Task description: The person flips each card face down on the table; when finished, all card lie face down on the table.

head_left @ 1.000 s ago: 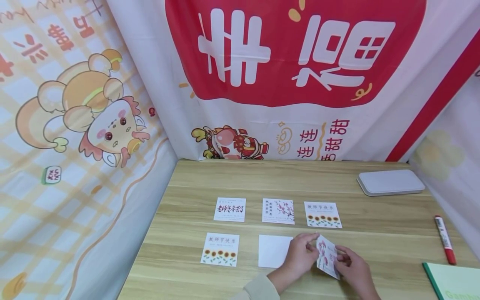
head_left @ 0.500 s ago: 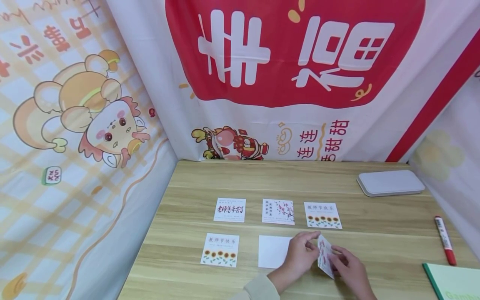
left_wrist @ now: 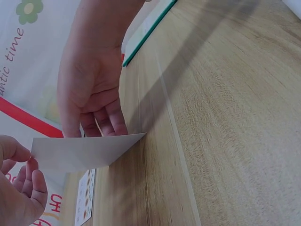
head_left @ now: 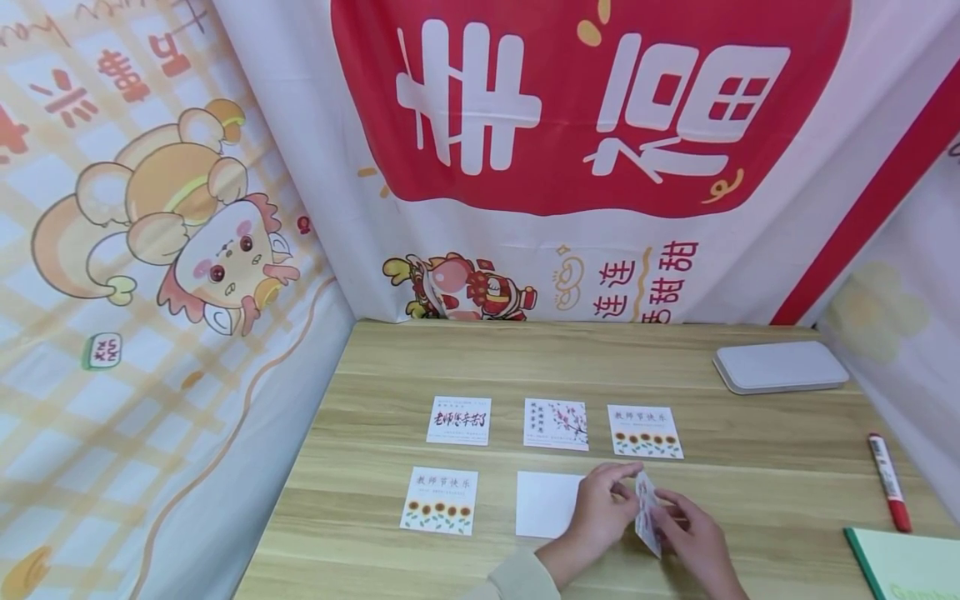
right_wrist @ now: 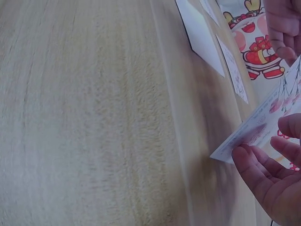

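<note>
My left hand (head_left: 602, 508) pinches a square printed card (head_left: 647, 515) by its far edge, between thumb and fingertip. The card stands steeply tilted above the table. Its plain white face fills the left wrist view, and pink flowers with small print cover the other side in the right wrist view. My right hand (head_left: 697, 537) is on the printed side, its fingers loosely bent and spread. In the right wrist view, its fingertips (right_wrist: 241, 154) overlap the card's lower part. A blank white card (head_left: 543, 504) lies just left of my left hand, partly covered by it.
A sunflower card (head_left: 437, 500) lies at the front left. Behind are a red-lettered card (head_left: 459, 421), a blossom card (head_left: 557, 423) and another sunflower card (head_left: 646, 432). To the right are a white case (head_left: 781, 367), a red marker (head_left: 889, 482) and a green-edged book (head_left: 907, 562).
The held card has turned more edge-on to the head view, showing less of its print. My right hand has shifted slightly left towards it; the left hand stays nearly in place.
</note>
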A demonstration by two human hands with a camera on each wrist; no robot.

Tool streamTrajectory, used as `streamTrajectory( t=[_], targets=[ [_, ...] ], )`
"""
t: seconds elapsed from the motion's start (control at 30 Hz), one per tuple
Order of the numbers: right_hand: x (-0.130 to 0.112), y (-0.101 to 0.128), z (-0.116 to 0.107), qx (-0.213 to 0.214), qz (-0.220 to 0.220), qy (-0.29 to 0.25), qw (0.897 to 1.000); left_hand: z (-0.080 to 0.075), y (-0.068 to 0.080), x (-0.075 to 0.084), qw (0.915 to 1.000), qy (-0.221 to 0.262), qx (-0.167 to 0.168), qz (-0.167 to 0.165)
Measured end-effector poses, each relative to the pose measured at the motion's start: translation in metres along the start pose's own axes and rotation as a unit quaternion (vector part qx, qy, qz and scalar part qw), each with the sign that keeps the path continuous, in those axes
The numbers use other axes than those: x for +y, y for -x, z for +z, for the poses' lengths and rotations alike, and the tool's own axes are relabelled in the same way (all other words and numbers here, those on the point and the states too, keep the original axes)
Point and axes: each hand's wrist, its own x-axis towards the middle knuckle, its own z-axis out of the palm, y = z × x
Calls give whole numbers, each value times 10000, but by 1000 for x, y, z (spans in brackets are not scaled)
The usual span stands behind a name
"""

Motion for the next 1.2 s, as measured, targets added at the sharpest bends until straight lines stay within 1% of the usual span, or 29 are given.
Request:
streamTrajectory(
  t=[0.13,0.37,0.6,0.73,0.97,1.1,1.2],
  targets=[
    [-6,1,0,12,-69,41,10000,1,0,0,10000,58,18,38],
    [-18,2,3,59,-247,-182,9995,3,1,3,9996,242,-34,142],
    [-31,9,3,119,-502,-24,9987,4,2,3,9995,299,3,119],
    [-35,11,3,163,-502,-35,9986,5,1,2,9995,316,31,74],
    [-40,12,2,271,-506,-117,9983,6,1,0,9985,534,28,-138],
    [-44,13,0,267,-413,-159,9987,6,1,-2,9980,605,26,-154],
    [-46,12,0,240,-300,-141,9992,6,2,-3,9983,566,19,-113]
  ],
)
